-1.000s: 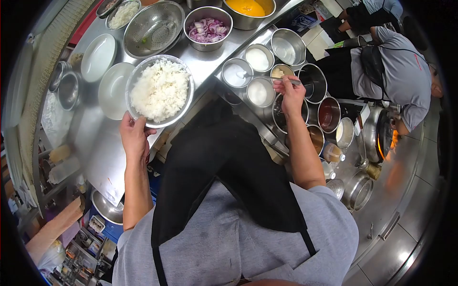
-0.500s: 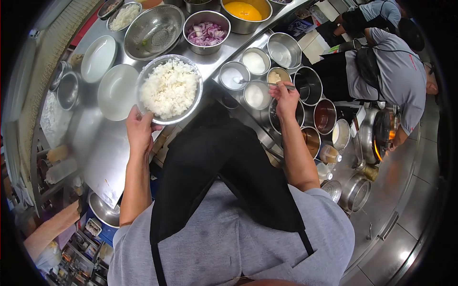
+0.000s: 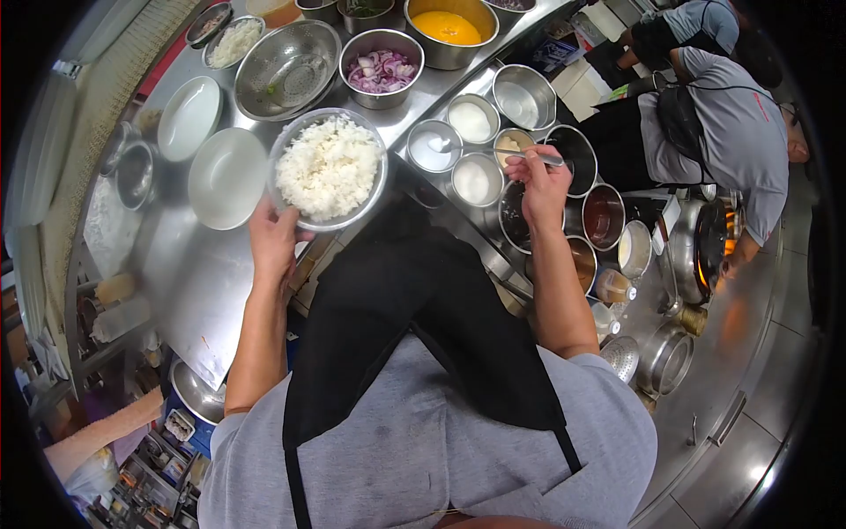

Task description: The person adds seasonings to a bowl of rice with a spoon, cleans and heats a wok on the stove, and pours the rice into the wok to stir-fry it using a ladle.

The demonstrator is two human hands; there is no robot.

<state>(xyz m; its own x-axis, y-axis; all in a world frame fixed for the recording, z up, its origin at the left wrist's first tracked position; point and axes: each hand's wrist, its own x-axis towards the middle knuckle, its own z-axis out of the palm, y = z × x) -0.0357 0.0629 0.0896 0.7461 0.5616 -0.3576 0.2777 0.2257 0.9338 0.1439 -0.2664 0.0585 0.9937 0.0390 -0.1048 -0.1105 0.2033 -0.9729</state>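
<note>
My left hand (image 3: 275,240) grips the near-left rim of a metal bowl (image 3: 374,196) heaped with cooked white rice (image 3: 324,167). The bowl is held by the edge of the steel counter. In my right hand (image 3: 541,187), a long-handled metal spoon (image 3: 486,150) is pinched by its handle and points left. The spoon's head is over the right rim of a round tin of white powder (image 3: 432,152); whether it carries powder I cannot make out. Around it stand another tin of white powder (image 3: 474,122), a third white-filled tin (image 3: 477,181) and a small tin of tan seasoning (image 3: 509,143).
Two white oval dishes (image 3: 226,179) are left of the bowl. Behind it are a perforated colander (image 3: 286,66), a pot of chopped purple onion (image 3: 381,72) and a pot of yellow liquid (image 3: 448,28). At the right, a co-worker (image 3: 736,115) stands by a wok over flame (image 3: 709,247).
The spoon's head has shifted from inside the white powder tin to its right rim, and my right hand has drawn slightly right. My left hand still holds the rice bowl. The whole view shifts slightly.
</note>
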